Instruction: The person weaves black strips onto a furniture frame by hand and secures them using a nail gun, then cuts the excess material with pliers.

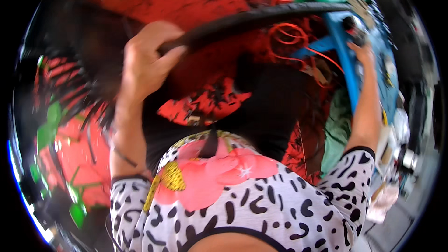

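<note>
My left hand (151, 58) is closed round the near end of a long, dark, slightly bowed strip (252, 17); motion blurs its outline and I cannot tell its kind. The strip runs rightward across the view, and its far end lies over a blue bench (338, 28). At that bench my right hand (361, 49) is closed round a small round thing (354, 24), partly dark and partly silvery. Its kind is too small and blurred to make out. Whether this round thing touches the strip cannot be seen.
An orange cord (288, 35) lies in loops on the red floor (186, 0). Dark, bristly strands (70, 84) and green plastic-like pieces (49, 128) are at the left. Green cloth (337, 130) hangs beside the bench. Dark scraps litter the floor between my legs.
</note>
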`<state>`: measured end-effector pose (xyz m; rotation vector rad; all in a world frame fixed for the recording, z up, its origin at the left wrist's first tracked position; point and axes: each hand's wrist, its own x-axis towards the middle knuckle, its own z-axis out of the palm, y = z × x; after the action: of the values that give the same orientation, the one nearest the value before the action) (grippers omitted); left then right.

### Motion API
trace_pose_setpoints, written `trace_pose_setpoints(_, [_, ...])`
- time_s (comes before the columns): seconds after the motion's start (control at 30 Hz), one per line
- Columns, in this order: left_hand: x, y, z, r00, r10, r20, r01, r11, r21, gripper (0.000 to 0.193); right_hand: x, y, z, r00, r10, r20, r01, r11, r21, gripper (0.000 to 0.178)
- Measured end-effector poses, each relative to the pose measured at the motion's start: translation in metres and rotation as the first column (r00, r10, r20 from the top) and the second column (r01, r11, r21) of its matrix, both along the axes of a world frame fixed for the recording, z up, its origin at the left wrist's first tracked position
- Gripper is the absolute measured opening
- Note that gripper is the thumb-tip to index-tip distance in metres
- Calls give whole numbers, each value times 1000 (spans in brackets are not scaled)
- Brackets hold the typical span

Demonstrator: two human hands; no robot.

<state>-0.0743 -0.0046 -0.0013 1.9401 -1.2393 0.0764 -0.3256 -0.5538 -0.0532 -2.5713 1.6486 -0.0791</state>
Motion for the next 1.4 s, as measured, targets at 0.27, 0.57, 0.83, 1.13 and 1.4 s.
trace_pose_setpoints(0.27, [-4,10,-9,1000,26,-18,-26,1000,4,23,16,10,-15,988,61,-142,-71,995,-68,39])
trace_pose_setpoints(0.57, [0,3,-22,999,16,52,-12,998,-67,22,-33,171,110,871,248,423,-364,906,218,21])
trace_pose_setpoints(0.83, [-2,-6,-29,999,37,-2,-37,997,-69,40,19,361,147,738,151,657,-628,508,589,56])
trace_pose_setpoints(1.13, [-11,-13,-32,997,55,50,-52,997,-57,51,42,395,130,764,144,629,-642,275,716,13])
trace_pose_setpoints(1.4, [-15,-14,-31,998,61,5,-61,998,3,51,45,396,129,778,135,614,-623,293,725,15])
